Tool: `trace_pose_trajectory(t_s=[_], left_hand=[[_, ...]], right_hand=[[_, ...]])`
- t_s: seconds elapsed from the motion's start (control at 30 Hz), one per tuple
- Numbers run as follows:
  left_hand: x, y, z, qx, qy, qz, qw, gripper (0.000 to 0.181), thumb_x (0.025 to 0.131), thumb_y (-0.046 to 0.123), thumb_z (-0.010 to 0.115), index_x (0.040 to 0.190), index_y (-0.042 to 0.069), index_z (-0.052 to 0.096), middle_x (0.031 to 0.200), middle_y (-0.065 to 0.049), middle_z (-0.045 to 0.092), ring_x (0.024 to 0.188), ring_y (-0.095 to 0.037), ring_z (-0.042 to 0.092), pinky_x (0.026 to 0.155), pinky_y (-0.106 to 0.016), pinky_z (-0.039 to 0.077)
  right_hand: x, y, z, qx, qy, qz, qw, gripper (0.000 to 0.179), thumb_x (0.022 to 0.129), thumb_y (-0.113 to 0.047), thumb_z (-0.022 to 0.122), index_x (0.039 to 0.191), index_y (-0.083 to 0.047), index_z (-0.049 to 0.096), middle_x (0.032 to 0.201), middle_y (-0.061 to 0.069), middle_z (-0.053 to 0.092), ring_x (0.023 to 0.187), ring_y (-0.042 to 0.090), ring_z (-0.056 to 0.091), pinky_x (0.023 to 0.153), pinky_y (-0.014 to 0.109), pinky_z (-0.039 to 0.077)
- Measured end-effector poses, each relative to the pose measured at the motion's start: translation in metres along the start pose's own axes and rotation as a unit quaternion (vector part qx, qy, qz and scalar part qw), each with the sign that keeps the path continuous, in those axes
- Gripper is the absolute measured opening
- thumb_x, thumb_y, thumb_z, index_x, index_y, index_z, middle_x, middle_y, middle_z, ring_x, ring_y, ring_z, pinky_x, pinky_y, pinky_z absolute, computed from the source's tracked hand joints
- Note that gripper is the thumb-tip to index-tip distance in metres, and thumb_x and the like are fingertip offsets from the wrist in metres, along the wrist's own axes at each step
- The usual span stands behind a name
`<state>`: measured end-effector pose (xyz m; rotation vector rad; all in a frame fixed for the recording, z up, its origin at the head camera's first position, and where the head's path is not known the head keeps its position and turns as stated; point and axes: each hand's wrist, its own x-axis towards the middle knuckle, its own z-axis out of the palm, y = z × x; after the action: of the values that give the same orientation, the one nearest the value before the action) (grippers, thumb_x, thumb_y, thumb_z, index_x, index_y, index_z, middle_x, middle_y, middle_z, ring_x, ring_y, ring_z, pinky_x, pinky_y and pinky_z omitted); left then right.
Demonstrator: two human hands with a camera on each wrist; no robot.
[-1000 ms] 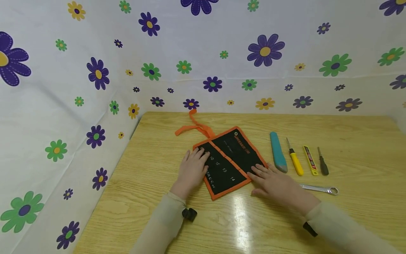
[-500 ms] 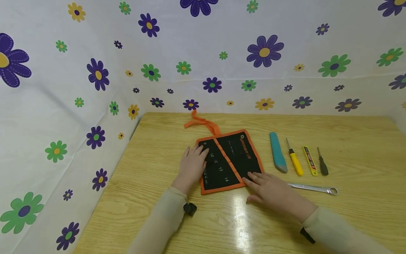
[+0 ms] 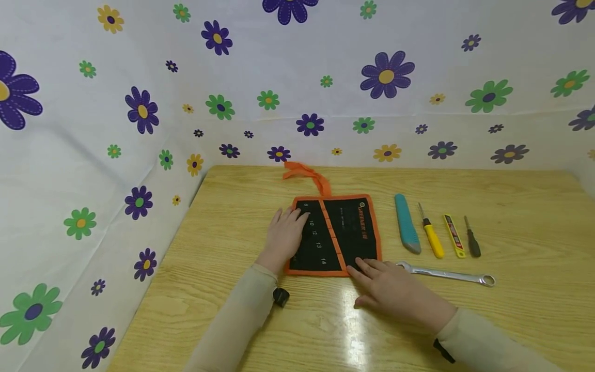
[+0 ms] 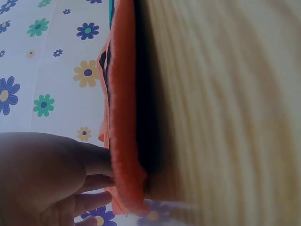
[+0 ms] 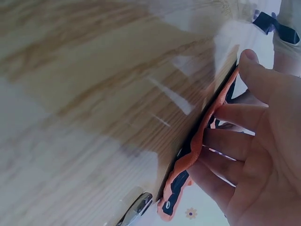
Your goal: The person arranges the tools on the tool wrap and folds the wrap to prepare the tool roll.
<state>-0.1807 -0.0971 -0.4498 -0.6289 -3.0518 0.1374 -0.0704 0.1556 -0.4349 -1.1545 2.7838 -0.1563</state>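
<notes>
White glare on the table (image 3: pixel 321 315), left wrist view dim, right side apparently blurry

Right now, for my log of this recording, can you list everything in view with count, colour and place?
tool pouch: 1, black with orange trim, flat on the table under the fingers
pouch tie: tail count unclear, orange, at the pouch's far edge
tool, type unclear: 1, teal with grey end, right of the pouch
larger screwdriver: 1, yellow handle, next right
slim flat item: 1, yellow with dark label, next right
smaller screwdriver: 1, dark handle, end of row
wrench: 1, silver, nearer than the row
table: 1, light wood, beneath everything
flowered cloth: count unclear, white with purple, green, yellow flowers, behind and left
left hand: 1, on pouch's left side
right hand: 1, on pouch's near right corner
sleeves: 2, cream
wrist pieces: 2, black
</notes>
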Motion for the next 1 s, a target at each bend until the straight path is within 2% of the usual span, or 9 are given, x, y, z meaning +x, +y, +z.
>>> trace_pose_trajectory(t_s=[0.23, 0.47, 0.57, 0.67, 0.83, 0.93, 1.0], left_hand=[[0.006, 0.001, -0.002, 0.005, -0.02, -0.003, 0.9998, 0.042, 0.1, 0.015, 0.051, 0.142, 0.021, 0.048, 0.144, -0.004, 0.046, 0.136, -0.024, 0.036, 0.114, -0.044, 0.023], [0.004, -0.001, 0.004, -0.01, -0.018, 0.018, 0.9996, 0.046, 0.099, 0.027, 0.053, 0.143, 0.019, 0.047, 0.146, -0.005, 0.044, 0.135, -0.025, 0.037, 0.111, -0.043, 0.028], [-0.002, -0.001, 0.006, -0.053, -0.019, 0.024, 0.9981, 0.046, 0.101, 0.029, 0.049, 0.144, 0.017, 0.045, 0.148, -0.007, 0.04, 0.136, -0.026, 0.036, 0.11, -0.044, 0.03], [-0.011, 0.0, 0.008, -0.119, -0.024, 0.019, 0.9924, 0.048, 0.101, 0.029, 0.048, 0.147, 0.016, 0.041, 0.152, -0.009, 0.034, 0.138, -0.027, 0.031, 0.111, -0.044, 0.029], [-0.024, 0.002, 0.01, -0.229, -0.025, 0.019, 0.9729, 0.05, 0.102, 0.026, 0.047, 0.148, 0.012, 0.037, 0.155, -0.013, 0.024, 0.143, -0.031, 0.018, 0.113, -0.045, 0.023], [-0.03, 0.002, 0.013, -0.26, -0.023, 0.02, 0.9652, 0.052, 0.102, 0.027, 0.047, 0.149, 0.012, 0.035, 0.156, -0.013, 0.021, 0.144, -0.03, 0.014, 0.114, -0.045, 0.021], [-0.034, 0.003, 0.016, -0.261, -0.023, 0.023, 0.9648, 0.054, 0.101, 0.03, 0.048, 0.15, 0.012, 0.033, 0.156, -0.013, 0.019, 0.144, -0.029, 0.013, 0.115, -0.045, 0.018]], right_hand=[[0.0, -0.001, -0.001, -0.001, 0.008, -0.007, 0.9999, 0.064, 0.096, -0.051, 0.047, 0.143, -0.008, 0.046, 0.139, 0.019, 0.048, 0.125, 0.035, 0.047, 0.095, 0.051, 0.045], [0.0, 0.0, 0.001, -0.014, 0.013, -0.009, 0.9998, 0.064, 0.096, -0.052, 0.047, 0.143, -0.008, 0.046, 0.139, 0.018, 0.049, 0.124, 0.035, 0.048, 0.093, 0.05, 0.047], [0.0, 0.0, 0.002, -0.016, 0.009, -0.007, 0.9998, 0.064, 0.096, -0.052, 0.046, 0.143, -0.008, 0.046, 0.139, 0.018, 0.048, 0.124, 0.034, 0.047, 0.093, 0.05, 0.047], [0.001, 0.0, 0.003, -0.017, 0.008, -0.006, 0.9998, 0.064, 0.096, -0.052, 0.046, 0.144, -0.009, 0.045, 0.14, 0.018, 0.048, 0.124, 0.035, 0.047, 0.093, 0.051, 0.046], [0.001, -0.001, 0.004, -0.013, 0.006, -0.001, 0.9999, 0.064, 0.096, -0.051, 0.047, 0.144, -0.009, 0.044, 0.141, 0.019, 0.046, 0.125, 0.035, 0.046, 0.092, 0.052, 0.046], [0.001, -0.001, 0.004, -0.006, 0.005, 0.002, 1.0, 0.064, 0.096, -0.051, 0.047, 0.144, -0.009, 0.044, 0.142, 0.019, 0.045, 0.126, 0.036, 0.045, 0.092, 0.053, 0.046], [0.001, -0.002, 0.004, -0.001, 0.004, 0.004, 1.0, 0.064, 0.096, -0.051, 0.047, 0.144, -0.009, 0.044, 0.142, 0.019, 0.045, 0.126, 0.036, 0.045, 0.092, 0.054, 0.046]])
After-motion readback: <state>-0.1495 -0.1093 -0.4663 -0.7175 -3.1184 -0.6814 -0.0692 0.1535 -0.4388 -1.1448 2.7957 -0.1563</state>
